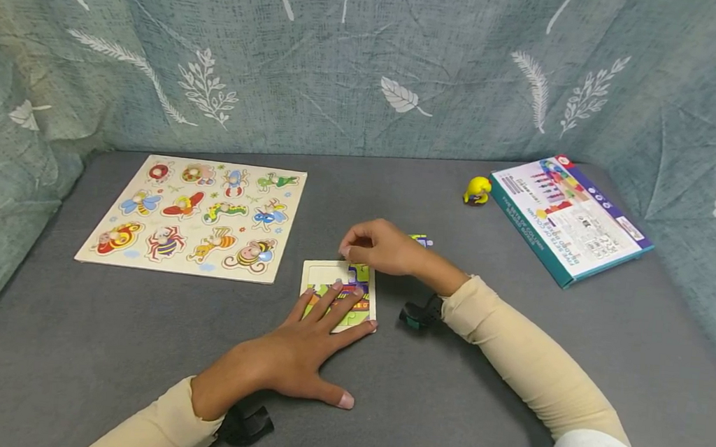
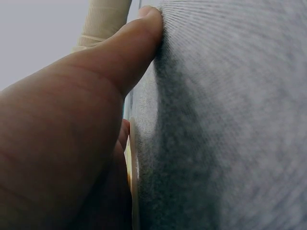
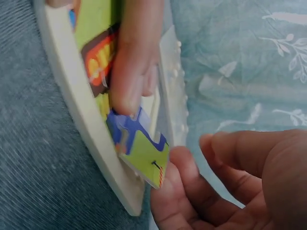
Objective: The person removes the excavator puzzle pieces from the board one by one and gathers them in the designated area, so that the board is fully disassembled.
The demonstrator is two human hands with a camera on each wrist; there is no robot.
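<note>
A small wooden jigsaw tray lies in the middle of the table, partly filled with colourful pieces. My left hand rests palm down, its spread fingers over the tray and its thumb on the table. In the right wrist view, one of its fingertips touches the blue part of a green-and-blue puzzle piece, which sits slightly tilted at the tray's corner. My right hand is at the tray's far edge, fingers bent and touching or very near that piece. No pinch on it shows. Another puzzle piece is partly hidden behind the right hand.
A large insect puzzle board lies at the left. At the back right are a boxed set and a small yellow toy. Leaf-patterned cloth hangs behind the grey table. Both wrists wear black straps.
</note>
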